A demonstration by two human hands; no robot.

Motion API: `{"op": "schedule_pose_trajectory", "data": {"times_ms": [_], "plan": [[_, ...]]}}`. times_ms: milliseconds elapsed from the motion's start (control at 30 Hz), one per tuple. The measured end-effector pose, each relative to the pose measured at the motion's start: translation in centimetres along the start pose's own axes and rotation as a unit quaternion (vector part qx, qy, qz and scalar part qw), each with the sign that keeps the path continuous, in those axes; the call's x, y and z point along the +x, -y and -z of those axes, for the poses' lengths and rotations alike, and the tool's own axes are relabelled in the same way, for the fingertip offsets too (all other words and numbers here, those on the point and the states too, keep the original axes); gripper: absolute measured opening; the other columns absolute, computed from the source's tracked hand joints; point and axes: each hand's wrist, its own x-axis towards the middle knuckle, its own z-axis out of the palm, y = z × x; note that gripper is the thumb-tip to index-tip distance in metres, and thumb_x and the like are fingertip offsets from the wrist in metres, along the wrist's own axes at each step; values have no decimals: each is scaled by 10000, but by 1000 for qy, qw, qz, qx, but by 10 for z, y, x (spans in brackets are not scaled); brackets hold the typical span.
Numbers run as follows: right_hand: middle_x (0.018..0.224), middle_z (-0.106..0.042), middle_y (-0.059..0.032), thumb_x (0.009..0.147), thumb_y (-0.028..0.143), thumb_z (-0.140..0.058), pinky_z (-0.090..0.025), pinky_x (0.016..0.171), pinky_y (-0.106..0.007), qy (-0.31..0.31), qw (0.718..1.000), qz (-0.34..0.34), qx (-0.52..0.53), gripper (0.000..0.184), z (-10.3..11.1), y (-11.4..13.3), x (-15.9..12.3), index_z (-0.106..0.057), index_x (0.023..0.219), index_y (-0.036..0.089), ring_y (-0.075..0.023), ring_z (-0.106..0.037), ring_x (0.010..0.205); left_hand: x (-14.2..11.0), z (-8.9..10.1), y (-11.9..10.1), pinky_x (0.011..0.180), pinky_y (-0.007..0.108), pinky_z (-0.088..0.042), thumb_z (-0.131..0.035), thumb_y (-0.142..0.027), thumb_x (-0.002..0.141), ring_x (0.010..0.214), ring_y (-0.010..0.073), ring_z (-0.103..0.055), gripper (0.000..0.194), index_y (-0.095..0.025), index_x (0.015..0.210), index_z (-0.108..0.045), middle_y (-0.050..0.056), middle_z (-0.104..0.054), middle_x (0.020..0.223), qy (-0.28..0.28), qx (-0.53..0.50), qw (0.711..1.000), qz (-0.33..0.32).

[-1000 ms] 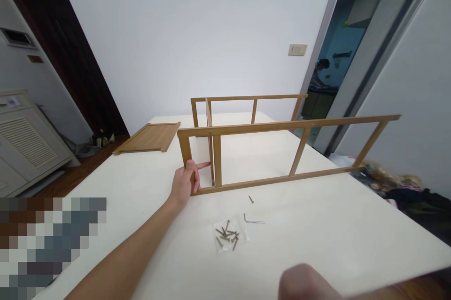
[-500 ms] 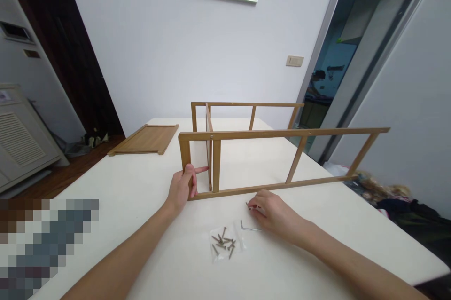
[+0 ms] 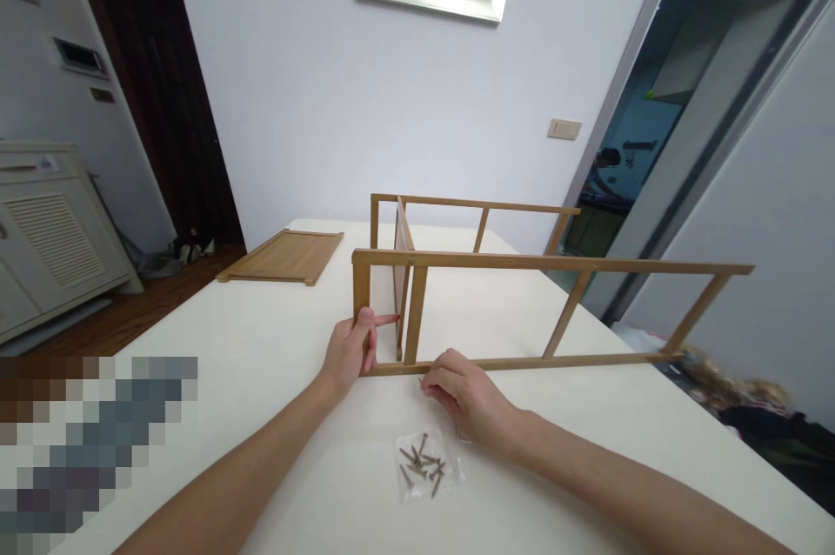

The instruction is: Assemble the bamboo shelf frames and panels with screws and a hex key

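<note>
A wooden rack frame (image 3: 587,263) stands on its long edge, with two ladder-like sides joined by a wooden panel (image 3: 403,277) near the left end. My left hand (image 3: 352,342) is closed round the near side's left end post, its index finger stretched against the panel. My right hand (image 3: 460,385) is pinched on a small screw, only whose tip shows, close to the lower rail. Below lies a clear plastic bag (image 3: 404,492) with several screws (image 3: 421,470) on it or in it; which, I cannot tell. The hex key is almost wholly hidden by my right hand.
A flat slatted wooden panel (image 3: 287,257) lies at the left back of the white table (image 3: 313,485). Behind stands a wall with a framed mirror or picture (image 3: 430,7). Through the doorway at right a person (image 3: 604,168) is visible. Piled clothes (image 3: 744,390) lie beyond the right edge.
My right hand has moved left along the lower rail towards the left end with the screw, now covering the hex key. My left hand keeps its grip. The view has shifted slightly.
</note>
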Motion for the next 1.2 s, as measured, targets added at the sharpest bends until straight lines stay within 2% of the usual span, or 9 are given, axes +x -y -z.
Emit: {"op": "schedule_pose_trajectory", "data": {"times_ms": [100,233,400,533,700,867,1033,1100,1200], "plan": [[886,-666,-56,930,114,-494,-515,718,-262,5,1000,4,27,191,-15,2,15,-666,892,189,-150,-631,783,1,0,1,417,255,-425,-472,-720,820,428,195,-585,608,-226,464,-484,-9,-403,288,-2,3,1000,1],[897,-682,-37,917,105,-498,-504,677,-235,15,1000,-2,13,202,-27,0,22,-679,904,195,-135,-639,738,3,0,2,395,262,-401,-461,-742,806,342,153,-507,623,-221,464,-478,39,-547,361,-7,8,1000,10],[898,-679,-40,954,159,-462,-501,666,-231,25,1000,-15,-12,226,-33,-5,20,-676,899,209,-132,-643,734,2,1,2,378,255,-379,-459,-734,808,266,57,-363,637,-193,474,-473,112,-742,661,-5,-4,1000,11],[891,-661,-46,973,198,-452,-507,668,-233,16,1000,-26,-9,226,-36,-8,19,-670,915,204,-129,-636,723,3,1,3,380,255,-381,-459,-723,813,264,35,-360,646,-179,465,-473,142,-772,822,-8,-7,1000,16],[881,-651,-50,984,238,-447,-514,662,-239,4,999,-30,-19,237,-38,-8,19,-672,918,199,-131,-634,720,4,1,4,376,257,-375,-474,-713,806,263,35,-361,632,-181,465,-467,141,-771,823,-9,-12,1000,13],[879,-655,-51,994,272,-439,-522,671,-243,-7,999,-35,-32,263,-39,-6,20,-683,921,205,-130,-641,719,4,0,2,367,251,-356,-457,-736,798,266,54,-369,638,-197,456,-447,120,-743,659,-7,-10,1000,11],[895,-659,-45,981,240,-470,-516,667,-234,-3,998,-47,-50,219,-40,-4,22,-681,932,208,-128,-651,727,4,0,2,361,251,-361,-467,-740,791,260,34,-364,647,-181,466,-463,160,-772,877,-8,-13,1000,12],[889,-659,-42,965,235,-508,-511,664,-236,-2,997,-55,-60,181,-40,-3,23,-682,927,207,-131,-651,723,4,1,5,358,249,-352,-466,-741,795,260,42,-363,643,-186,471,-465,143,-771,805,-9,-20,1000,12],[871,-654,-35,949,247,-545,-501,659,-239,-4,995,-66,-69,150,-40,-2,23,-684,907,209,-131,-644,713,5,1,8,360,249,-343,-454,-742,805,264,71,-376,638,-202,463,-458,97,-714,577,-6,-22,1000,13]]}}
